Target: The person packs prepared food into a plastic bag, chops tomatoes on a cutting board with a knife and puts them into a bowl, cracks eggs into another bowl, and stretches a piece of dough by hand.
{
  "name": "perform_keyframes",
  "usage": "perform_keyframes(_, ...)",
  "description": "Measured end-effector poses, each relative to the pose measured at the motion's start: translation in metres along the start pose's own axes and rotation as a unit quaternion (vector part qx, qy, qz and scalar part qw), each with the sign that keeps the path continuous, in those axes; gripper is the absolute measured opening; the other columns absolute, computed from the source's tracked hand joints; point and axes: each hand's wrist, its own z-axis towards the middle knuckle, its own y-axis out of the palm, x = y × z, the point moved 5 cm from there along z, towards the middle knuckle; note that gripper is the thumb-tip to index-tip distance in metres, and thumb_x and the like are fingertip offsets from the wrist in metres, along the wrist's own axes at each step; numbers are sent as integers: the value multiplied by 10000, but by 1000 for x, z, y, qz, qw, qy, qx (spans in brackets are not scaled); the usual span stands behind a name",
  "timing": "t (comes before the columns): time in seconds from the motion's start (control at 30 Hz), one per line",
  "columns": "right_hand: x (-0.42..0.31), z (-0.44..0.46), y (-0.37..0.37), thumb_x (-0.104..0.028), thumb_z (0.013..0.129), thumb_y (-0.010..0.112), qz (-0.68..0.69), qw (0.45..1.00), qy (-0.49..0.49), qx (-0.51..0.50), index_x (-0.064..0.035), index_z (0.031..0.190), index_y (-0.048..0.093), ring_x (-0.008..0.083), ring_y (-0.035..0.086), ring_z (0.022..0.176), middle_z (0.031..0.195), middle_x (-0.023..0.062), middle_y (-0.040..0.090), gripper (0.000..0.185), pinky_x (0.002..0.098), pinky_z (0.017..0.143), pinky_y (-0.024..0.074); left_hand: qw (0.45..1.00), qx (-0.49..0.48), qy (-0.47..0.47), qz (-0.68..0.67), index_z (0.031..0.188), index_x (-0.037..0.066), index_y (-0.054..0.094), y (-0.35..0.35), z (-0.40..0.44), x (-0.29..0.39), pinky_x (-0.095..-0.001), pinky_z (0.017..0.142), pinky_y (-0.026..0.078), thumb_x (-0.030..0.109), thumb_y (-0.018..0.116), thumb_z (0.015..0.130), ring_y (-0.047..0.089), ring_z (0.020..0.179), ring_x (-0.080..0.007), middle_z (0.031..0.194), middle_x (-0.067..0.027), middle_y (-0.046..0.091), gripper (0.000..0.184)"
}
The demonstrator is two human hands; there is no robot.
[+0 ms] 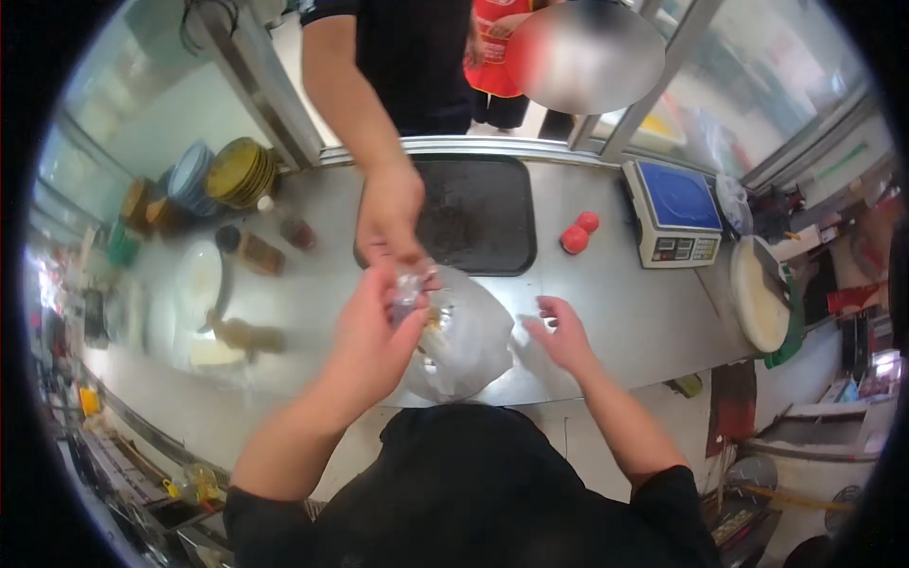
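My left hand (383, 327) is closed on the gathered top of a clear plastic bag (473, 336), which hangs over the counter's near edge with pale and yellowish food partly visible inside. Another person's hand (390, 213) reaches across the counter and meets the bag's top just beyond my fingers. To the right of the bag, my right hand (561, 333) is held apart from it, fingers spread, holding nothing. Behind the bag lies a dark tray (478, 213).
Two red round items (575, 239) and a blue-topped scale (677, 204) stand on the right, beside a round board (760, 298). On the left are stacked bowls (237, 173), a white plate (201, 279) and seasoning bottles (256, 251). A window frame borders the counter's far side.
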Motion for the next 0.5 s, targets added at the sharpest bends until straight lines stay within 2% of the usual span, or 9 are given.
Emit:
perform_keyframes(0.07, 45, 25, -32, -318, 688, 813, -46, 993, 106, 33, -26, 1318, 465, 314, 511, 1152, 1254, 201, 507, 777, 394, 987, 416, 999, 21, 22, 27, 1239, -2, 400, 0, -16, 7, -334, 912, 476, -21, 621, 830, 589, 1051, -195, 1166, -143, 569, 465)
perform_keyframes(0.13, 77, 81, -73, -335, 675, 825, -219, 966, 10, 139, -37, 1341, 425, 358, 516, 1130, 1285, 218, 485, 833, 430, 980, 435, 980, 147, 117, 60, 1249, -3, 405, -7, -47, 1, -355, 911, 470, -21, 629, 808, 584, 1055, -225, 1181, -147, 560, 495)
perform_keyframes(0.23, 74, 165, -106, -396, 632, 841, -272, 950, -41, 147, -41, 1407, 355, 385, 443, 1237, 1357, 228, 444, 981, 430, 1019, 413, 978, 169, -1, 121, 1218, -16, 445, -20, -83, -33, -355, 892, 470, -4, 638, 804, 573, 1064, -238, 1187, -162, 550, 457)
perform_keyframes(0.3, 86, 218, -114, -475, 599, 833, -238, 959, 106, 113, -76, 1445, 327, 387, 308, 1354, 1430, 201, 396, 1063, 424, 1071, 362, 968, 191, -86, 138, 1162, -13, 501, -22, -114, -62, -344, 868, 481, -3, 632, 804, 581, 1049, -230, 1181, -152, 557, 381)
perform_keyframes(0.33, 87, 239, -112, -475, 599, 833, -237, 961, 101, 104, -76, 1445, 327, 387, 308, 1354, 1430, 201, 396, 1063, 424, 1071, 362, 960, 208, -119, 142, 1132, -11, 528, -23, -132, -81, -340, 848, 490, -3, 627, 805, 588, 1034, -226, 1174, -147, 562, 342)
perform_keyframes(0.4, 109, 263, -98, -553, 583, 807, -233, 946, 227, -6, -129, 1467, 314, 393, 282, 1375, 1456, 178, 383, 1098, 415, 1085, 352, 940, 226, -186, 174, 1107, -10, 550, -22, -170, -107, -329, 822, 497, 13, 618, 811, 612, 969, -206, 1095, -127, 598, 304)
perform_keyframes(0.43, 127, 282, -85, -466, 662, 755, -333, 926, 178, 7, -137, 1371, 465, 383, 355, 1331, 1367, 178, 476, 834, 420, 1051, 387, 920, 236, -242, 198, 1082, -8, 573, -25, -186, -120, -319, 796, 505, 29, 610, 818, 635, 905, -187, 1016, -106, 634, 269)
perform_keyframes(0.47, 130, 280, -79, -466, 662, 755, -338, 926, 169, -4, -137, 1371, 465, 383, 355, 1331, 1367, 178, 476, 834, 420, 1051, 387, 915, 246, -251, 195, 1082, -8, 573, -29, -198, -128, -319, 796, 505, 29, 610, 818, 635, 905, -187, 1016, -106, 634, 269)
perform_keyframes(0.5, 128, 267, -73, -394, 676, 723, -346, 928, 127, 46, -118, 1290, 525, 375, 411, 1278, 1311, 182, 510, 701, 425, 1021, 408, 903, 245, -300, 186, 1061, -12, 583, -32, -215, -141, -327, 768, 516, 39, 624, 816, 643, 866, -201, 974, -120, 642, 254)
